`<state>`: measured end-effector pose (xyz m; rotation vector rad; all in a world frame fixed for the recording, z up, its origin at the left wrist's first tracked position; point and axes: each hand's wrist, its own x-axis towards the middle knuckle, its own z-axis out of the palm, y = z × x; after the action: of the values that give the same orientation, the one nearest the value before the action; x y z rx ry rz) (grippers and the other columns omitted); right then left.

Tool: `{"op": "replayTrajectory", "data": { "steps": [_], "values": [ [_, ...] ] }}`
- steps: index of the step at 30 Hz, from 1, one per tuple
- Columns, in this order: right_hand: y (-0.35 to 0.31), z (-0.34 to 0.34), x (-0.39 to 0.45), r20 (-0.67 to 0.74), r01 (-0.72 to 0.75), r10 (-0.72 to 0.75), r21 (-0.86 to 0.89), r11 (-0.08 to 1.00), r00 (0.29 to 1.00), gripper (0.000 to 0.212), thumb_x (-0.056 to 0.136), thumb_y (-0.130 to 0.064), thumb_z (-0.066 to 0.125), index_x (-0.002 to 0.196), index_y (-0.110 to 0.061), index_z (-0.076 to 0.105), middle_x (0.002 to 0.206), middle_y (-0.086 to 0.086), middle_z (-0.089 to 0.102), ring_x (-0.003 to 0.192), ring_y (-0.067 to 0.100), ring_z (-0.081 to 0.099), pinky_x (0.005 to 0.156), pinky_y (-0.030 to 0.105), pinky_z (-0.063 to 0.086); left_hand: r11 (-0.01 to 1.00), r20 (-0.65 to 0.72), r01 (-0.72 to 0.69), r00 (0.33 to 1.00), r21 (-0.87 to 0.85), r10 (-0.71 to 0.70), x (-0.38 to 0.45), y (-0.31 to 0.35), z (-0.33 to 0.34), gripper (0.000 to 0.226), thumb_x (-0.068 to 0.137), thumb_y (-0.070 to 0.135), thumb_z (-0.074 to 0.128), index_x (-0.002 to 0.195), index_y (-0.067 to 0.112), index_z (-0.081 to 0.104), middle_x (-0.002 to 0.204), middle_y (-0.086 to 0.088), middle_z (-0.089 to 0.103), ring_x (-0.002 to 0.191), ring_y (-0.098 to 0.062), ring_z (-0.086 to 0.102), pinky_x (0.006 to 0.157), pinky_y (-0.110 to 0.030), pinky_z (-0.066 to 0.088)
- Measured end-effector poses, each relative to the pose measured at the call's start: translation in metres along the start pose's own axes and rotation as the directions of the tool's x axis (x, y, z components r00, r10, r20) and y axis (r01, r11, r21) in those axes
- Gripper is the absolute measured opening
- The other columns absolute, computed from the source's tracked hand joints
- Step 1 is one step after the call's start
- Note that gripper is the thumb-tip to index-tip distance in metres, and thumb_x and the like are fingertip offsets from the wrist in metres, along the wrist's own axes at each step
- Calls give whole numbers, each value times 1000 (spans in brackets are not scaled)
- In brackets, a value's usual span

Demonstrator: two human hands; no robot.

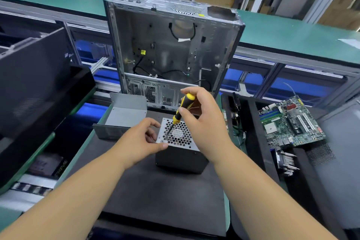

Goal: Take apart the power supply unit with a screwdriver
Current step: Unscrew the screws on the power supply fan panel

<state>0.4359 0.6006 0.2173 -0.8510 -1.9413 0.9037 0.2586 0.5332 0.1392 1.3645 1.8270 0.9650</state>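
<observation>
Right hand [202, 121] curled round a yellow-and-black screwdriver [182, 111], thumb and fingers pinching the handle near its top, shaft slanting down and to the left, tip set into the honeycomb grille of the power supply unit [180, 148] near the grille's left edge. Left hand [142, 140] braced against the unit's left side, thumb lying along the front-left corner of the grille plate, fingers bent around the left edge, gripping the casing. Unit standing on end near the middle of a black mat [155, 191], grille face up, fan hub visible through the holes, dark side wall turned toward the camera. Behind and left of it on the mat's far-left part, a bent grey metal cover [124, 117], open side up, just beside the left hand but apart from it. At the mat's far edge, an upright, stripped computer case [171, 48], open toward the camera, loose black cables inside. Right of the mat, in a dark tray, a green motherboard [290, 121] lying flat, with a finned heatsink [286, 161] just in front of it.
</observation>
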Motion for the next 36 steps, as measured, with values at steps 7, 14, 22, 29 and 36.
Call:
{"op": "replayTrajectory", "data": {
  "steps": [7,14,22,29,36],
  "values": [
    [-11,8,-5,-22,44,-46,-84,995,999,37,90,-11,62,116,-36,55,105,-11,55,92,14,66,84,33,53,992,69,15,998,-127,-6,6,-6,0,47,72,27,86,105,36,53,67,14,60,60,1,55,64,-20,45],
    [-17,13,-8,-32,53,-57,-115,992,998,39,90,-8,63,116,-35,55,102,-12,55,92,14,66,85,30,52,986,129,18,992,-167,3,9,-8,-2,46,77,22,83,108,32,51,69,9,60,59,1,52,62,-18,43],
    [-25,17,-5,18,-4,7,-125,992,1000,36,90,-5,55,114,-32,57,101,-9,58,94,12,61,83,22,50,975,159,75,986,-208,-42,10,-13,1,43,78,27,81,103,36,48,71,10,64,63,-5,56,67,-29,43],
    [-27,23,7,-111,-70,75,40,997,991,19,88,-18,73,101,-31,70,98,-10,61,87,8,61,78,22,53,970,181,112,981,-216,-73,12,-12,0,42,77,28,82,99,38,47,74,6,67,57,-3,57,63,-28,42],
    [-21,25,5,-86,-112,145,302,947,986,14,89,-13,59,100,-19,55,97,-3,71,93,24,69,78,35,60,998,166,-51,984,-39,56,11,-6,1,29,83,28,74,92,40,50,75,8,56,61,-11,48,60,-25,46]
  ]
}}
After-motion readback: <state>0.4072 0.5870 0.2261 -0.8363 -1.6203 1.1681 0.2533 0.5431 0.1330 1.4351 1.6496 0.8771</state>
